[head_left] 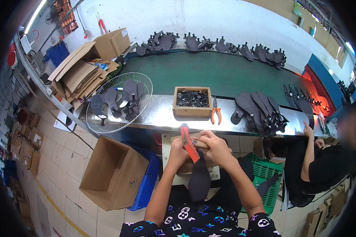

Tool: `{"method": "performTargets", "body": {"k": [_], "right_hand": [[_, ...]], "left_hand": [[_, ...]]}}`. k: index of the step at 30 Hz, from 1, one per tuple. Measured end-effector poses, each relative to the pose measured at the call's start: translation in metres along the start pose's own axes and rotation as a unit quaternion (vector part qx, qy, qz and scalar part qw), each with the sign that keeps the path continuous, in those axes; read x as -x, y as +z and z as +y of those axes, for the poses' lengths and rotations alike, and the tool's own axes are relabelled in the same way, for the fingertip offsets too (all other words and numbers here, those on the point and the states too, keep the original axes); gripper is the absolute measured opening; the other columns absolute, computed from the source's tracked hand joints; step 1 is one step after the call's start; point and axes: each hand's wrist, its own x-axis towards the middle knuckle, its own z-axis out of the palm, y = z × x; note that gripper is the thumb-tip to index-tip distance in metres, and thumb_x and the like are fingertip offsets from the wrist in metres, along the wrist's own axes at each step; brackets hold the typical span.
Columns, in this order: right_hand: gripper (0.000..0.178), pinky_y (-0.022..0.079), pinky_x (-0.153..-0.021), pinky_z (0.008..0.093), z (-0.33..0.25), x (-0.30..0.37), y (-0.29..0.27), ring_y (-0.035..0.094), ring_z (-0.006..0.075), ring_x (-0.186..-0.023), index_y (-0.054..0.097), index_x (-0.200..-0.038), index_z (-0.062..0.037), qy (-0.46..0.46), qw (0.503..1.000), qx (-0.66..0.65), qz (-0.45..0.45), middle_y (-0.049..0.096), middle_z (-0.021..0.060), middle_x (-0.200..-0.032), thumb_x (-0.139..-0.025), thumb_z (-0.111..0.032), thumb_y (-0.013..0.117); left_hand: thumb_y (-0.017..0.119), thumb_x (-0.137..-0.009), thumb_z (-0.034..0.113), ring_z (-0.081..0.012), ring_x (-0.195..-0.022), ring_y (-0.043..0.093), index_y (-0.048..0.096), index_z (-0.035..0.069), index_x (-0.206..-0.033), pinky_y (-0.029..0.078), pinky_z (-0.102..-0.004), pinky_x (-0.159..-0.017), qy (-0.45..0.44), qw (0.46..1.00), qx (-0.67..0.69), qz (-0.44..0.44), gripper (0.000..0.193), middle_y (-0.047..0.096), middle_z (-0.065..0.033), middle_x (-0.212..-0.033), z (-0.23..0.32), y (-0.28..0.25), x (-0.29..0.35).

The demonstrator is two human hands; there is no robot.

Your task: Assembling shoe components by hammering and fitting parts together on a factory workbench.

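Observation:
My right hand (212, 147) is closed round the wooden handle of a hammer. The hammer's red head (189, 144) lies across the gap between my hands. Close beside the head, my left hand (179, 153) has its fingers bent round the upper part of a dark sandal sole (199, 182); the grip itself is partly hidden. The sole's wide end points down toward my lap. Both hands are above a pale work stand (166, 149) in front of the bench. Just beyond them are a wooden box (192, 113) of small black parts and orange-handled pliers (216, 111).
A round wire basket (151, 87) of sandals stands left on the metal bench, with stacked sandals (258, 106) to the right. Behind runs a green conveyor belt (209, 73). A cardboard box (106, 173) and green crate (269, 173) flank me. A co-worker (324, 170) sits at right.

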Motion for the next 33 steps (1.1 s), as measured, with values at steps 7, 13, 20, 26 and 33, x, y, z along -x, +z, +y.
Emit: {"method": "performTargets", "body": {"k": [7, 13, 20, 26, 33], "right_hand": [[0.031, 0.051, -0.070, 0.0326, -0.025, 0.016, -0.012, 0.065, 0.0192, -0.076, 0.059, -0.122, 0.0009, 0.109, 0.971, -0.202, 0.059, 0.063, 0.0121, -0.092, -0.094, -0.013, 0.065], [0.051, 0.051, -0.072, 0.0351, -0.063, 0.056, -0.046, 0.064, 0.0267, -0.078, 0.041, -0.143, 0.0042, 0.050, 0.989, -0.108, 0.094, 0.060, 0.0175, -0.097, -0.095, -0.005, 0.059], [0.051, 0.052, -0.081, 0.0330, -0.054, 0.066, -0.047, 0.067, 0.0304, -0.091, 0.046, -0.140, 0.0059, 0.064, 0.994, -0.086, 0.022, 0.065, 0.0224, -0.110, -0.092, -0.003, 0.062], [0.048, 0.052, -0.082, 0.0339, -0.051, 0.061, -0.038, 0.068, 0.0317, -0.093, 0.048, -0.138, 0.0060, 0.085, 0.985, -0.149, 0.033, 0.065, 0.0243, -0.111, -0.093, -0.004, 0.062], [0.043, 0.052, -0.062, 0.0300, -0.089, 0.057, -0.073, 0.065, 0.0182, -0.069, 0.052, -0.134, 0.0070, 0.050, 0.992, -0.064, 0.100, 0.066, 0.0152, -0.096, -0.092, -0.001, 0.060]], "left_hand": [[0.080, -0.075, 0.009, -0.0126, -0.083, 0.068, 0.075, 0.000, -0.101, 0.052, -0.0271, -0.074, -0.099, 0.991, 0.079, -0.038, 0.028, 0.073, -0.0112, -0.090, 0.006, -0.003, -0.005], [0.081, -0.075, 0.006, -0.0139, -0.084, 0.067, 0.076, -0.001, -0.102, 0.053, -0.0256, -0.073, -0.123, 0.986, 0.101, -0.043, 0.028, 0.072, -0.0100, -0.096, 0.007, -0.001, -0.006], [0.081, -0.075, 0.006, -0.0134, -0.083, 0.068, 0.076, 0.000, -0.101, 0.052, -0.0258, -0.073, -0.119, 0.989, 0.084, -0.028, 0.028, 0.073, -0.0097, -0.091, 0.007, 0.001, -0.004], [0.081, -0.075, 0.007, -0.0142, -0.084, 0.068, 0.077, -0.001, -0.097, 0.052, -0.0268, -0.076, -0.137, 0.985, 0.097, -0.027, 0.024, 0.074, -0.0094, -0.093, 0.007, 0.001, -0.003], [0.085, -0.074, 0.017, -0.0237, -0.099, 0.070, 0.035, -0.008, -0.147, 0.053, -0.0299, -0.085, -0.091, 0.995, 0.017, -0.035, 0.092, 0.073, -0.0151, -0.110, 0.002, -0.003, 0.004]]}}
